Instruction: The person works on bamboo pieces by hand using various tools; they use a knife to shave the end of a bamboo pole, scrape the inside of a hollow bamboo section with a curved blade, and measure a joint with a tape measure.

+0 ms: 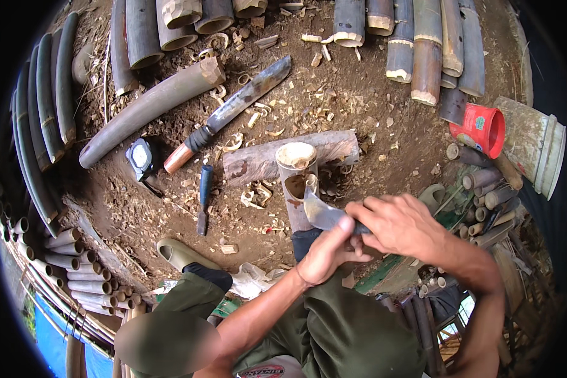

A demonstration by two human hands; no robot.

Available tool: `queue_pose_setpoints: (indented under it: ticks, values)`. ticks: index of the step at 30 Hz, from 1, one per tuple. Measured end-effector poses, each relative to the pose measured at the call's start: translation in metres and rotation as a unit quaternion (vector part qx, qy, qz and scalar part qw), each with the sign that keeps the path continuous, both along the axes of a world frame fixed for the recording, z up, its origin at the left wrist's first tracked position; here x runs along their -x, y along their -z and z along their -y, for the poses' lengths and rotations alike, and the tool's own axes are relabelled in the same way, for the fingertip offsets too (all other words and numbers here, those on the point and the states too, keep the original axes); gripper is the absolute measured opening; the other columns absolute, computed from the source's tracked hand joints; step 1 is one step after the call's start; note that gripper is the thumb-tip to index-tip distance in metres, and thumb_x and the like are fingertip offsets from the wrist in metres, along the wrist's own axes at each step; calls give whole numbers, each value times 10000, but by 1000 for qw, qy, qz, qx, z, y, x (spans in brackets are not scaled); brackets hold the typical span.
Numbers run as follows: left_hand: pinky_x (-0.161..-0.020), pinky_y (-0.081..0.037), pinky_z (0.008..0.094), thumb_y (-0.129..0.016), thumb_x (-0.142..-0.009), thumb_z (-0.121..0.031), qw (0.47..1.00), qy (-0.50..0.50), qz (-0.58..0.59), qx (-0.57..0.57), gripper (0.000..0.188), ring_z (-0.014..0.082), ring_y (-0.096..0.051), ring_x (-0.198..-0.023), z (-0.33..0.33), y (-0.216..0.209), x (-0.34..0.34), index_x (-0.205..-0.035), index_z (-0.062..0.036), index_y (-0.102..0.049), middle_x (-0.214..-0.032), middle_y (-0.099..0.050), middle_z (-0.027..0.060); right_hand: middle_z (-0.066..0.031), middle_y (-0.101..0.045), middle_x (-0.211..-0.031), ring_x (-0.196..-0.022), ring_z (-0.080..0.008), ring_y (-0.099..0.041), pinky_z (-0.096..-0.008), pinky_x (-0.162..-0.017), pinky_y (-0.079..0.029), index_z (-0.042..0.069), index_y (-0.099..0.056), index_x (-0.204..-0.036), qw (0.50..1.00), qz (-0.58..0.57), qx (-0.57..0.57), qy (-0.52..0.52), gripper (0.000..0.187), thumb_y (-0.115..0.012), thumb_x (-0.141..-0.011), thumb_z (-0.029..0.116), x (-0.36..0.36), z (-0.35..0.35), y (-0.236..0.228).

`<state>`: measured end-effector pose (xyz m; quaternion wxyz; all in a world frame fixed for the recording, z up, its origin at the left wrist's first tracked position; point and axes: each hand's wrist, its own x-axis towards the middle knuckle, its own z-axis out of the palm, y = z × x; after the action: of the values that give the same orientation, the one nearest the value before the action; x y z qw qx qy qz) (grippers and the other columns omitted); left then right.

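Observation:
In front of me a bamboo tube [297, 215] with a hole cut in its side leans against a short log [249, 159]. Its pale cut end points away from me, and its near end is at my dark trouser leg or boot. A broad knife blade [322, 214] sits at the near edge of the hole, beside a curled shaving. My right hand [400, 227] is closed around the knife's rear part, so the handle is hidden. Close beside it, my left hand [331, 252] is closed too, its thumb pressed along the blade.
Beyond the log lie a machete [249, 94], a long bamboo piece [154, 110] and a blue-handled chisel [205, 198]. A dark device with a round pale face [140, 156] is nearby. Cut bamboo [422, 50], a red pail [482, 129] and a white bucket [532, 148] stand right. Shavings litter the dirt.

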<state>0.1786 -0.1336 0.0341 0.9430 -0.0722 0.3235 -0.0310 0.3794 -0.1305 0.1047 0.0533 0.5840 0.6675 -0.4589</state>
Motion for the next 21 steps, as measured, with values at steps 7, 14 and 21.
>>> queue_pose_setpoints:
  ticks: [7, 14, 21]
  values:
    - [-711, -486, 369, -415, -1035, -361, 969, -160, -185, 29, 366, 167, -486, -648, -6, -11, -33, -971, -32, -561, -665, -447, 13, -130, -732, -836, -790, -304, -726, -400, -661, -577, 34, -666, -954, 982, -64, 157, -78, 185, -664, -788, 116, -12, -49, 24]
    - [-522, -463, 330, -438, -973, -356, 892, 241, -260, -280, 560, 175, -546, -480, -36, -10, -1, -578, 12, -588, -513, -575, 90, -90, -741, -856, -824, -309, -723, -403, -735, -577, 62, -590, -1239, 922, -210, 130, 298, 399, -637, -848, 124, 45, 32, 45]
    - [-710, -522, 511, -472, -923, -308, 708, 447, -206, -506, 496, 501, -643, -821, -69, 14, 23, -712, 117, -618, -758, -586, 373, -234, -685, -900, -846, -408, -695, -428, -704, -553, 34, -549, -1266, 827, -213, 107, 508, 472, -686, -829, 150, 126, 49, 61]
